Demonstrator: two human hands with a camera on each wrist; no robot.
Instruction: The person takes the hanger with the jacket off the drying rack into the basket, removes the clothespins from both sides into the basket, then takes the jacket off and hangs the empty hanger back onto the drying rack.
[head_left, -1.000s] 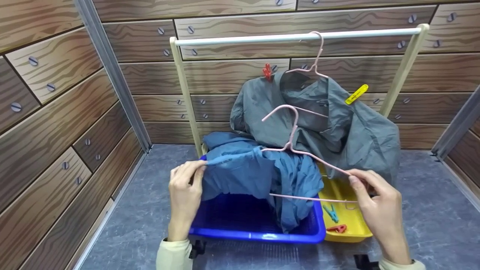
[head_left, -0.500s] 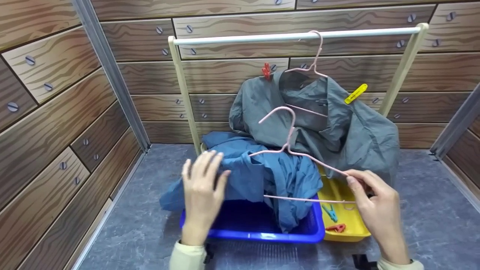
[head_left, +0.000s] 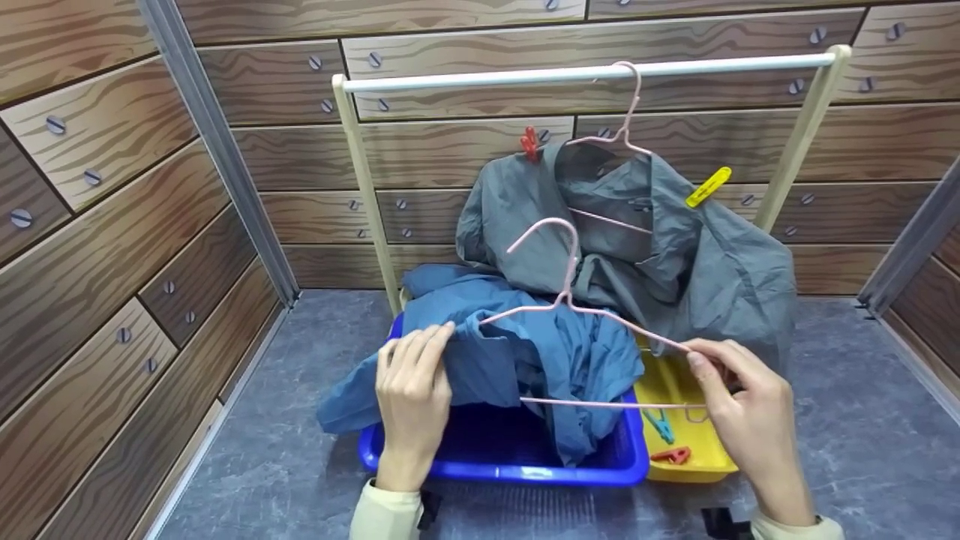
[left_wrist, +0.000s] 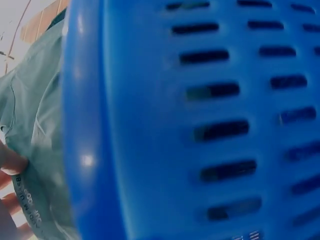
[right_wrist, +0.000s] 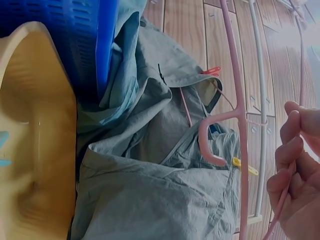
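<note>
Hands (head_left: 744, 394) at hanger (head_left: 564, 301) part-hidden in shirt (head_left: 487, 369)

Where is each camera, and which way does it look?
Head: on the person's head, looking forward and down at the blue cloth and pink hanger; left fingers, right fingers and cream sleeves show.
Left wrist: facing the slotted side of the blue basket; left fingers at the left edge.
Right wrist: facing the yellow bin and gray shirt; right fingers at the right edge.
Shared: head and right wrist both show the gray shirt.

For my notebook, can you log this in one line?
left hand: holds blue garment; right hand: grips pink hanger; grey garment: hangs on rack
</note>
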